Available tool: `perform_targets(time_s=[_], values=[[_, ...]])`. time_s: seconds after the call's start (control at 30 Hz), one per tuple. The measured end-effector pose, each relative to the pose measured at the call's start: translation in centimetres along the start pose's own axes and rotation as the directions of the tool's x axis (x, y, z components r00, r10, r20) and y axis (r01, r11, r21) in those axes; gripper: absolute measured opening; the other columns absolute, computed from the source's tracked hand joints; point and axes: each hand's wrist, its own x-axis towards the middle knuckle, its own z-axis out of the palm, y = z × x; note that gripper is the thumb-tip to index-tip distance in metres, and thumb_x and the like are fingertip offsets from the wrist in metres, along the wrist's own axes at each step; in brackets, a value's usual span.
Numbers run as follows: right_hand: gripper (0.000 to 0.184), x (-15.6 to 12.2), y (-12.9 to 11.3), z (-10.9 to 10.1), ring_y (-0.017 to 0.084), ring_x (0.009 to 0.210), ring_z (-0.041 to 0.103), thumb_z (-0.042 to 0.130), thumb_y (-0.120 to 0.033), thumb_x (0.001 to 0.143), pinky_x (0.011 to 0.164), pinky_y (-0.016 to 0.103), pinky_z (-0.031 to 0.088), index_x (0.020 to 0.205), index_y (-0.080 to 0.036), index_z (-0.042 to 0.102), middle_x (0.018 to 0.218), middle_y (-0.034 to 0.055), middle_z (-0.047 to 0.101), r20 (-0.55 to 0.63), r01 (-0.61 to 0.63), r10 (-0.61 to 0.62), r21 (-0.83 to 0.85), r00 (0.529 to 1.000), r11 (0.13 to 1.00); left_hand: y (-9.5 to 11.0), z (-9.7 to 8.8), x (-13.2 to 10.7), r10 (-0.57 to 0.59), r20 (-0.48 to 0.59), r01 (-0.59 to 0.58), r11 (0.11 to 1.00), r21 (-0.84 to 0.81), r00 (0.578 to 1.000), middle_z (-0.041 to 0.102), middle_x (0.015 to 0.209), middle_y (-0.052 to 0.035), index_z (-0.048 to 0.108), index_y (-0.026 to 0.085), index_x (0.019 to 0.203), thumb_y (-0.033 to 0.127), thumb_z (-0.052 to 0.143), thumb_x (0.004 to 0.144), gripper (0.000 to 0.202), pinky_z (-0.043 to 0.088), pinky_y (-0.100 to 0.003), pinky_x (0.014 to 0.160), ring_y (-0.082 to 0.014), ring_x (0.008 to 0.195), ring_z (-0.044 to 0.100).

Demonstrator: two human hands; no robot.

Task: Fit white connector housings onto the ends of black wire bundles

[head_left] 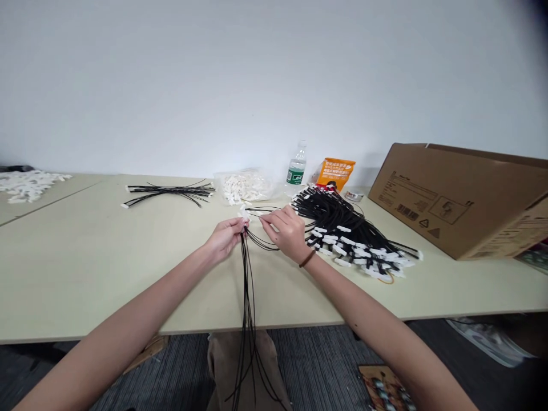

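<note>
My left hand pinches a white connector above the middle of the table. From it a bundle of thin black wires hangs over the table's front edge, and a few wires loop out to the right. My right hand is just right of the connector, with thumb and forefinger closed on a thin black wire near its end. Whether that end touches the connector is too small to tell. Behind my hands lies a clear plastic bag of small white connectors.
A large pile of black cables with white connectors lies on the right, beside a cardboard box. Behind it stand a bottle and an orange packet. Another wire bundle and white pieces lie left.
</note>
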Motion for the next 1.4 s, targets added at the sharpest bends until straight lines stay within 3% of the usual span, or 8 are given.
perform_targets(time_s=[0.63,0.97,1.2,1.4], values=[[0.016,0.15,0.03,-0.26,0.017,0.069,0.047,0.050,-0.024,0.087,0.063,0.030,0.037,0.081,-0.020,0.064,0.072,0.0027,0.064,-0.055,0.056,-0.059,-0.069,0.997,0.996,-0.01,0.04,-0.18,0.003,0.060,-0.006,0.999,0.044,0.998,0.058,0.070,-0.0035,0.065,0.009,0.069,0.014,0.069,0.063,0.008,0.041,-0.022,0.070,-0.0073,0.066,0.051],[0.011,0.32,0.02,-0.54,0.014,0.068,0.044,0.054,-0.018,0.084,0.061,0.026,0.037,0.083,-0.020,0.065,0.073,-0.0002,0.066,-0.080,0.136,-0.148,-0.138,0.986,0.981,0.05,-0.11,-0.36,0.025,0.090,-0.037,0.991,0.128,0.996,0.057,0.070,-0.0020,0.065,0.011,0.068,0.026,0.075,0.057,0.021,0.039,-0.024,0.068,-0.0080,0.066,0.049],[0.009,0.27,0.08,-0.57,0.014,0.067,0.043,0.056,-0.016,0.083,0.058,0.026,0.036,0.085,-0.020,0.064,0.072,-0.0009,0.066,-0.064,0.236,-0.255,-0.217,0.965,0.947,0.08,-0.17,-0.44,0.057,0.087,-0.077,0.967,0.243,0.995,0.055,0.067,-0.0016,0.065,0.011,0.065,0.036,0.076,0.052,0.031,0.038,-0.026,0.064,-0.0090,0.063,0.048],[0.012,0.35,0.01,-0.46,0.015,0.078,0.049,0.050,-0.017,0.086,0.065,0.027,0.039,0.079,-0.020,0.060,0.085,0.0028,0.065,0.000,0.226,-0.229,-0.174,0.973,0.959,-0.04,-0.19,-0.47,0.071,0.107,-0.099,0.953,0.287,0.992,0.055,0.063,-0.0013,0.064,0.011,0.062,0.036,0.076,0.051,0.030,0.036,-0.025,0.061,-0.0094,0.061,0.046]])
